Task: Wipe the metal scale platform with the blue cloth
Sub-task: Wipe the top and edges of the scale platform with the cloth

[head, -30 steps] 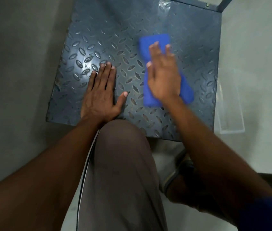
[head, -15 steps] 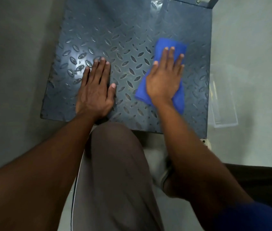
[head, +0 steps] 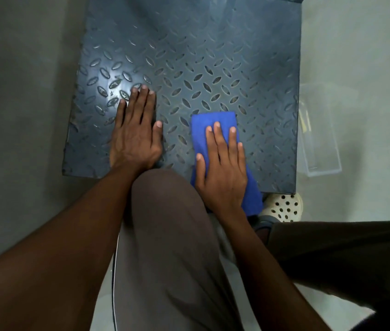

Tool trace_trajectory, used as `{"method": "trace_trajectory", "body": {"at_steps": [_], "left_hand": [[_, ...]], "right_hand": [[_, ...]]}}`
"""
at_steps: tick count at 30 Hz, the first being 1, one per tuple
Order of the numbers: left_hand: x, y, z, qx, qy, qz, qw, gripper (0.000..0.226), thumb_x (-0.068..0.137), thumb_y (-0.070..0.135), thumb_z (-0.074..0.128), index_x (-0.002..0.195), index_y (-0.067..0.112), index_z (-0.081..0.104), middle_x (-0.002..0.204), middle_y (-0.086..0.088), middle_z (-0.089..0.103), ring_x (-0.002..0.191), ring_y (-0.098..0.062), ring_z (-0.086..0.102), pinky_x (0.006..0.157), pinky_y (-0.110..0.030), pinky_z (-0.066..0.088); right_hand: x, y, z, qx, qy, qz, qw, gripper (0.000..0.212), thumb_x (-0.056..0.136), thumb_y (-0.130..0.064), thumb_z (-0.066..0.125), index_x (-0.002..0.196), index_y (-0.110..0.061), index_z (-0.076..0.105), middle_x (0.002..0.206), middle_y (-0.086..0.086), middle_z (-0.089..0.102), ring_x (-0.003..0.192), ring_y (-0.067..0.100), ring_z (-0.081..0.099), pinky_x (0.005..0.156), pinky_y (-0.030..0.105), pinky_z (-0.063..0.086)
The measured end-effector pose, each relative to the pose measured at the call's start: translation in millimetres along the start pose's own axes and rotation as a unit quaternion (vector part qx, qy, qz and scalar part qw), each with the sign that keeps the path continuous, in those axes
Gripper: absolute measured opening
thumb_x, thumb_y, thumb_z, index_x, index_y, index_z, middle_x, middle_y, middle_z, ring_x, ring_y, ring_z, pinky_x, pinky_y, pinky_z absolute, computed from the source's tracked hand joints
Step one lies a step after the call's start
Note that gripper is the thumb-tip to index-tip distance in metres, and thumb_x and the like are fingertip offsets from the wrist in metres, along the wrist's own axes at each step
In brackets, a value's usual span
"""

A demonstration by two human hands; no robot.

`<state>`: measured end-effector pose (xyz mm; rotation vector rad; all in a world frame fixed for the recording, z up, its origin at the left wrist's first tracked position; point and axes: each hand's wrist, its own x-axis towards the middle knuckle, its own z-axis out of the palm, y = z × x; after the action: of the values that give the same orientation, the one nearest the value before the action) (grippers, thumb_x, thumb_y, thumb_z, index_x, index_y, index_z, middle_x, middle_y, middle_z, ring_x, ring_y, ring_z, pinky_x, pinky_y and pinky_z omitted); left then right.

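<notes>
The metal scale platform [head: 201, 56] is a dark grey plate with a raised diamond tread, lying flat on the floor. A folded blue cloth [head: 209, 125] lies on its near right part, its rear end hanging over the near edge. My right hand [head: 222, 163] presses flat on the cloth with straight fingers. My left hand [head: 136, 132] rests flat on the bare plate at the near left, fingers together and straight.
My bent knee in brown trousers [head: 172, 235] covers the platform's near edge between the hands. A white perforated shoe [head: 284, 207] sits at the near right corner. A clear plastic box [head: 318, 137] lies on the grey floor right of the platform.
My right hand has slid the cloth from the middle right of the plate back toward the near edge. The left hand stays planted in place.
</notes>
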<state>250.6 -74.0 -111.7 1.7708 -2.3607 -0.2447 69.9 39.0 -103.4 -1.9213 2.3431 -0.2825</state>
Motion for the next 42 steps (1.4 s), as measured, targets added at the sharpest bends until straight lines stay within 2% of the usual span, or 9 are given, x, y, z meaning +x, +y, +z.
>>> {"method": "trace_trajectory", "body": {"at_steps": [3, 8, 12, 17, 21, 28, 32, 37, 42], "left_hand": [[0.5, 1.0, 0.9, 0.007, -0.003, -0.002, 1.0, 0.069, 0.107, 0.034, 0.03, 0.171, 0.011, 0.017, 0.181, -0.007, 0.011, 0.168, -0.022, 0.005, 0.136, -0.046, 0.003], [2.8, 3.0, 1.1, 0.02, -0.013, -0.007, 1.0, 0.071, 0.106, 0.035, 0.024, 0.171, 0.007, 0.018, 0.18, -0.01, 0.013, 0.167, -0.023, 0.007, 0.136, -0.049, 0.006], [2.3, 2.4, 0.2, 0.01, -0.008, -0.006, 1.0, 0.071, 0.105, 0.035, 0.028, 0.171, 0.008, 0.019, 0.18, -0.01, 0.013, 0.168, -0.023, 0.007, 0.136, -0.049, 0.005], [0.6, 3.5, -0.1, 0.026, -0.018, -0.009, 0.999, 0.069, 0.109, 0.036, 0.025, 0.172, 0.013, 0.011, 0.181, -0.007, 0.006, 0.168, -0.021, -0.001, 0.136, -0.049, 0.001], [2.2, 5.1, -0.6, 0.043, -0.022, -0.004, 0.999, 0.07, 0.109, 0.037, 0.021, 0.172, 0.01, 0.009, 0.181, -0.009, 0.004, 0.168, -0.023, -0.002, 0.136, -0.05, 0.001], [6.2, 5.6, -3.0, 0.048, -0.035, -0.004, 0.998, 0.072, 0.105, 0.034, 0.024, 0.171, 0.008, 0.011, 0.181, -0.01, 0.005, 0.168, -0.024, 0.0, 0.136, -0.052, 0.001], [7.1, 5.9, -2.1, 0.044, -0.035, -0.007, 0.998, 0.072, 0.105, 0.034, 0.023, 0.171, 0.008, 0.013, 0.181, -0.009, 0.007, 0.168, -0.023, 0.002, 0.135, -0.053, 0.003], [11.9, 4.8, 2.4, 0.046, -0.029, -0.012, 0.998, 0.07, 0.107, 0.036, 0.022, 0.172, 0.013, 0.009, 0.181, -0.006, 0.002, 0.168, -0.022, -0.001, 0.135, -0.055, 0.002], [24.4, 5.2, 5.0, 0.058, -0.031, -0.019, 0.998, 0.069, 0.11, 0.038, 0.021, 0.173, 0.014, 0.004, 0.181, -0.005, -0.002, 0.168, -0.022, -0.004, 0.135, -0.055, -0.001]], "right_hand": [[34.3, -23.8, 5.8, -0.003, 0.017, 0.048, 0.999, 0.063, 0.111, -0.044, 0.033, 0.169, -0.021, 0.024, 0.178, -0.001, 0.018, 0.166, 0.028, 0.008, 0.132, 0.05, 0.017], [82.8, -62.7, 17.1, 0.006, -0.006, -0.06, 0.998, 0.062, 0.112, -0.043, 0.028, 0.17, -0.022, 0.022, 0.178, -0.003, 0.017, 0.166, 0.027, 0.007, 0.132, 0.05, 0.015], [56.1, -32.1, 11.6, 0.028, -0.007, -0.087, 0.996, 0.061, 0.112, -0.045, 0.034, 0.169, -0.024, 0.025, 0.178, -0.005, 0.02, 0.166, 0.024, 0.008, 0.132, 0.049, 0.016], [9.7, 74.6, -10.7, -0.015, 0.03, 0.137, 0.99, 0.067, 0.112, -0.051, 0.031, 0.171, -0.024, 0.016, 0.179, -0.002, 0.012, 0.166, 0.027, 0.006, 0.133, 0.053, 0.015], [43.3, 81.6, -9.6, -0.03, 0.052, 0.244, 0.968, 0.067, 0.111, -0.05, 0.026, 0.17, -0.02, 0.02, 0.178, 0.002, 0.016, 0.165, 0.032, 0.011, 0.13, 0.059, 0.019], [110.9, -51.8, 14.1, -0.007, 0.01, 0.008, 1.0, 0.065, 0.11, -0.045, 0.021, 0.171, -0.021, 0.017, 0.179, -0.002, 0.013, 0.166, 0.029, 0.006, 0.132, 0.055, 0.013], [66.9, -40.7, 14.5, 0.017, -0.002, -0.07, 0.997, 0.062, 0.112, -0.045, 0.032, 0.169, -0.024, 0.025, 0.177, -0.005, 0.02, 0.166, 0.023, 0.01, 0.132, 0.051, 0.016], [32.5, 57.5, -1.7, -0.008, 0.026, 0.106, 0.994, 0.067, 0.112, -0.052, 0.032, 0.17, -0.023, 0.018, 0.179, -0.003, 0.014, 0.166, 0.026, 0.007, 0.133, 0.052, 0.015], [116.3, 85.9, -1.7, -0.022, 0.053, 0.215, 0.975, 0.07, 0.109, -0.054, 0.023, 0.17, -0.018, 0.022, 0.178, 0.002, 0.018, 0.165, 0.032, 0.012, 0.13, 0.058, 0.019]]}}
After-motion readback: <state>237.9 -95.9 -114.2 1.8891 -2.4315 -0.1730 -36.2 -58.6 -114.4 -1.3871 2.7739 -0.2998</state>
